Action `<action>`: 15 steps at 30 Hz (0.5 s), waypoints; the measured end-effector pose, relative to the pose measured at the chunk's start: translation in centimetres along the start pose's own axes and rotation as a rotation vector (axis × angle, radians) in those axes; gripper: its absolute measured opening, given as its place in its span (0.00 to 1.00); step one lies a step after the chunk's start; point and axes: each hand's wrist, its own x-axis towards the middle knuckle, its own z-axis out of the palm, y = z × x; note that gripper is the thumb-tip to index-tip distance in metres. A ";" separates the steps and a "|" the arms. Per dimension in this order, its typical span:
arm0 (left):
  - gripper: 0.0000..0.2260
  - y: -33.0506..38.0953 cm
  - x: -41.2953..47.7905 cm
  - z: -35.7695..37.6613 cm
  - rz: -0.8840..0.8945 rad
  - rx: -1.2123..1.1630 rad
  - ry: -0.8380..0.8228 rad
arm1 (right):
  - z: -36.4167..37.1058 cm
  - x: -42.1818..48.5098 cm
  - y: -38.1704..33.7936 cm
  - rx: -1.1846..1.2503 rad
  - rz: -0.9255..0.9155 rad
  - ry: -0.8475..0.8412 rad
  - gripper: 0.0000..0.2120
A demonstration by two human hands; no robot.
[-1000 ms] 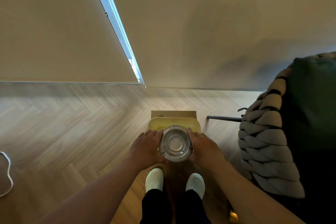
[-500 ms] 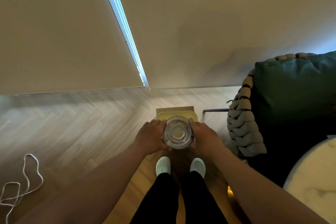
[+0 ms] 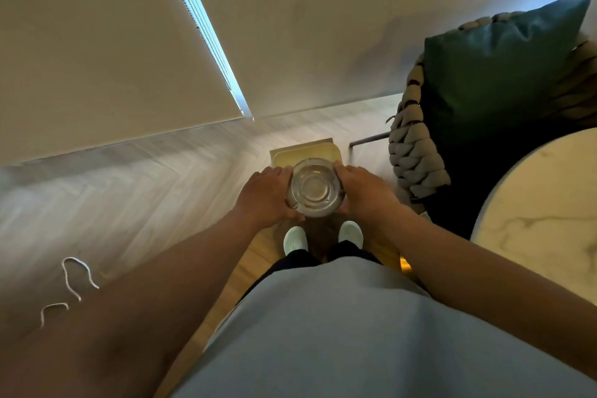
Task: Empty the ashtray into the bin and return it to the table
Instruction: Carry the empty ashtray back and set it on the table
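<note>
A round clear glass ashtray (image 3: 315, 188) is held level between both hands, above the floor in front of my feet. My left hand (image 3: 266, 195) grips its left side and my right hand (image 3: 363, 192) grips its right side. The bowl looks empty. Just beyond the ashtray stands a yellow bin (image 3: 307, 152) with a rounded rectangular opening, its near part hidden by the glass. A round white marble table (image 3: 546, 213) shows at the right edge.
A woven grey chair (image 3: 413, 152) with a dark green cushion (image 3: 494, 74) stands to the right, between the bin and the table. A white cord (image 3: 76, 281) lies on the wooden floor at left. Closed blinds cover the wall ahead.
The view has swung to the right and tilted: the chair and cushion show more, and the marble table has come into view. Both hands keep their hold on the ashtray near the bin.
</note>
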 end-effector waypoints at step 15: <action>0.40 0.6 -0.2 1.6 0.115 0.004 -0.041 | 2.7 -3.1 0.4 0.040 0.103 0.075 0.43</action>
